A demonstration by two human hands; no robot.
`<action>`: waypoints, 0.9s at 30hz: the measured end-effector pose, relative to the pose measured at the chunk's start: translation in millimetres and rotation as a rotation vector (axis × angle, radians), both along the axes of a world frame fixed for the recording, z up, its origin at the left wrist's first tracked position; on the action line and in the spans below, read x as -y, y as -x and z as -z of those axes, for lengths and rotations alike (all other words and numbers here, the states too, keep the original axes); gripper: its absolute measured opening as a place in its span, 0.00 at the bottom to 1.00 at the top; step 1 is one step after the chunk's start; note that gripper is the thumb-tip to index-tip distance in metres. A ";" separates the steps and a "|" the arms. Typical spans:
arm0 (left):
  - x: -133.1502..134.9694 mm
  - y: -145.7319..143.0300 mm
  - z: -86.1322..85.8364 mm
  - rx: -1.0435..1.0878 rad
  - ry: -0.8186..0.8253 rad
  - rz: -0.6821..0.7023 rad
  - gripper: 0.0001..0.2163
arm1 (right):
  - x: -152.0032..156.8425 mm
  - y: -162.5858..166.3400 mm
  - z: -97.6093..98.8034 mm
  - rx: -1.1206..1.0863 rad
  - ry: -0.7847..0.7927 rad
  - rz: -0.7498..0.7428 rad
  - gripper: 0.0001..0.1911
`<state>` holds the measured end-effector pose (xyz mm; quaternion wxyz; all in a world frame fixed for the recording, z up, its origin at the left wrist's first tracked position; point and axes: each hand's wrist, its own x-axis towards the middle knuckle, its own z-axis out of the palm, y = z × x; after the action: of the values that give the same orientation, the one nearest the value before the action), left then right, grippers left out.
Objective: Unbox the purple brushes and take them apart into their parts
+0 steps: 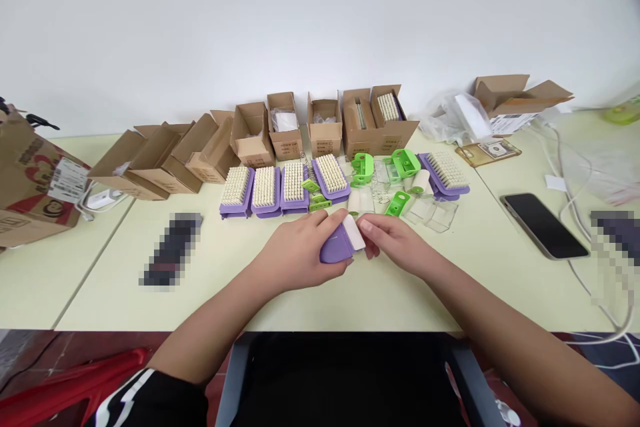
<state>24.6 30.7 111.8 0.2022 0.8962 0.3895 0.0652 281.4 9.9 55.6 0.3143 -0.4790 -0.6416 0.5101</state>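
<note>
Holding: left hand [306, 247], fingers wrapped around a purple case [335, 249]. Right hand [396, 240]: fingers bunched at the case's white end [354, 232]; pinch or mere touch, cannot tell. Beyond the fingertips: pegged blocks [266, 188], green brackets [404, 163]. Well right of the right fingers: phone [546, 225].

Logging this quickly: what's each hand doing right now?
Left hand: closed, holding purple piece.
Right hand: partly curled at its white end; grip unclear.
</note>
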 end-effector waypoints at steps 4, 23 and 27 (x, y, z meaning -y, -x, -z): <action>-12.1 0.5 10.7 -0.045 -0.115 0.099 0.35 | -16.3 27.0 13.5 -0.136 0.240 -0.061 0.36; -9.9 5.0 28.9 -0.039 -0.189 0.044 0.39 | -16.0 29.7 44.7 -0.183 -0.013 0.016 0.29; -6.3 6.8 16.2 0.019 -0.039 -0.045 0.31 | -17.9 26.5 42.1 -0.193 -0.053 0.032 0.29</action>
<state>17.9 37.0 95.6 0.1870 0.8903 0.4064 0.0856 255.0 27.8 13.5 0.3954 -0.4291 -0.6140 0.5316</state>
